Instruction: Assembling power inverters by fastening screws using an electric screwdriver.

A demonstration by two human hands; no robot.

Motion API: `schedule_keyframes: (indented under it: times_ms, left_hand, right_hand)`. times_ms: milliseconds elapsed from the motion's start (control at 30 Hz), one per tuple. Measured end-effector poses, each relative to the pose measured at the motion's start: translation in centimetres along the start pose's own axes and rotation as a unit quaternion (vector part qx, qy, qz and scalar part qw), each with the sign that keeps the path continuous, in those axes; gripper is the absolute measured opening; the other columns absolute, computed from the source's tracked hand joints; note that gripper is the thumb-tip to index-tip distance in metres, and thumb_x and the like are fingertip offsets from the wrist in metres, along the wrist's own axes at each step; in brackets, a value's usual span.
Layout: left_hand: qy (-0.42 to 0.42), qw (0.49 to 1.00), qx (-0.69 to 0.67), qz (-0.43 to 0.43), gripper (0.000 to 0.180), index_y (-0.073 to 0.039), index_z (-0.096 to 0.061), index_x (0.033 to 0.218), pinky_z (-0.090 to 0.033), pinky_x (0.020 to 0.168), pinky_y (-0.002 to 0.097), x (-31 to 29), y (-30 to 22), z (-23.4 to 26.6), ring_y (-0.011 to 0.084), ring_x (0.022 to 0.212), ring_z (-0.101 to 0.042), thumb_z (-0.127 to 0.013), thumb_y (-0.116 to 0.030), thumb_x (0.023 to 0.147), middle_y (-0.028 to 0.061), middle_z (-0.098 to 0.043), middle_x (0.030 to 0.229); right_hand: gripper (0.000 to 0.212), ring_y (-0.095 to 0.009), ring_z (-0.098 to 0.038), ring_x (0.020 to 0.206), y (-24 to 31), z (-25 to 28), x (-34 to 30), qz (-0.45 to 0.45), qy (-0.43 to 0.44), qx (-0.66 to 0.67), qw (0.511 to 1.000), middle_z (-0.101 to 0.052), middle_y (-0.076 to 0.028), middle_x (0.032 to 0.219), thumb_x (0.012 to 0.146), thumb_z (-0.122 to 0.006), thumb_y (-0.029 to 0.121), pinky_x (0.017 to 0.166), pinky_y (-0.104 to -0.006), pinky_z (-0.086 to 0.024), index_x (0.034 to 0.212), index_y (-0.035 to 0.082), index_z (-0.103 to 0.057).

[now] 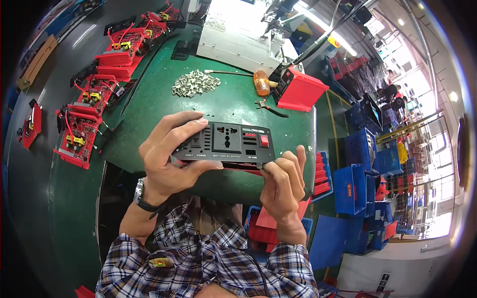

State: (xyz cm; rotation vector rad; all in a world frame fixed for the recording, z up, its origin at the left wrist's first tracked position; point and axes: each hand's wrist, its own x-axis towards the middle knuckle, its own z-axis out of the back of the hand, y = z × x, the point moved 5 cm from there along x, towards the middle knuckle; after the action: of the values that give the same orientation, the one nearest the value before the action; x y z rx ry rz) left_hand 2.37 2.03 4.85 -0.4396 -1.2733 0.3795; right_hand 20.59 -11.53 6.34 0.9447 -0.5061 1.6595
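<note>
Both my hands hold up a power inverter, its black end panel point(252, 150) turned toward me, above the front part of the green workbench point(149, 94). A universal socket point(227, 138) sits in the panel's middle, with a red rocker switch point(264, 141) to its right. My left hand point(171, 151) grips the left end, fingers over the top and thumb along the lower edge. At the lower right corner, my right hand point(283, 186) has its thumb and bent forefinger pinched against the panel; anything small between them is hidden. Only a little red shows below the panel.
A pile of small metallic pieces point(195, 83) lies behind the inverter. To its right are an orange transparent object point(261, 83), pliers point(266, 105) and a red-cased unit point(300, 90). Open red housings with circuit boards point(89, 99) line the left. Blue bins point(350, 188) stand at right.
</note>
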Motion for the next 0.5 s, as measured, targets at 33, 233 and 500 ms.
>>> schedule_keyframes:
  times_ms: [33, 233, 500]
  left_hand:
    - [-0.004, 1.000, 0.004, 0.002, 0.066, 0.002, -0.072, 0.113, -0.058, 0.086, 0.0377, 0.1, 0.0, 0.1, 0.0325, 0.099, -0.073, -0.093, -0.043, 0.070, 0.0230, -0.072, 0.112]
    - [-0.005, 0.997, -0.039, 0.065, 0.062, -0.001, -0.073, 0.115, -0.060, 0.085, 0.0377, 0.5, -0.3, 0.1, 0.0322, 0.102, -0.072, -0.097, -0.029, 0.066, 0.0198, -0.069, 0.117]
    - [-0.021, 0.997, -0.035, 0.072, 0.058, -0.002, -0.073, 0.115, -0.058, 0.080, 0.0362, 0.3, 0.0, -0.1, 0.0291, 0.096, -0.071, -0.097, -0.025, 0.067, 0.0159, -0.069, 0.111]
  right_hand:
    - [0.012, -0.030, -0.062, 0.084, 0.1, -0.2, 0.1, 0.004, 0.002, 0.004, 1.000, -0.060, -0.011, 0.083, 0.086, -0.072, -0.007, 0.118, -0.0552, -0.035, 0.095, -0.003, -0.065]
    - [0.006, -0.026, -0.062, 0.087, -1.2, -0.6, -0.1, -0.113, -0.026, 0.134, 0.984, -0.062, -0.012, 0.086, 0.091, -0.069, -0.004, 0.115, -0.0537, -0.039, 0.093, -0.005, -0.064]
    - [0.010, -0.030, -0.063, 0.089, -0.6, -1.5, 0.7, -0.091, -0.019, 0.078, 0.993, -0.063, -0.013, 0.089, 0.088, -0.067, -0.011, 0.114, -0.0509, -0.040, 0.095, -0.005, -0.064]
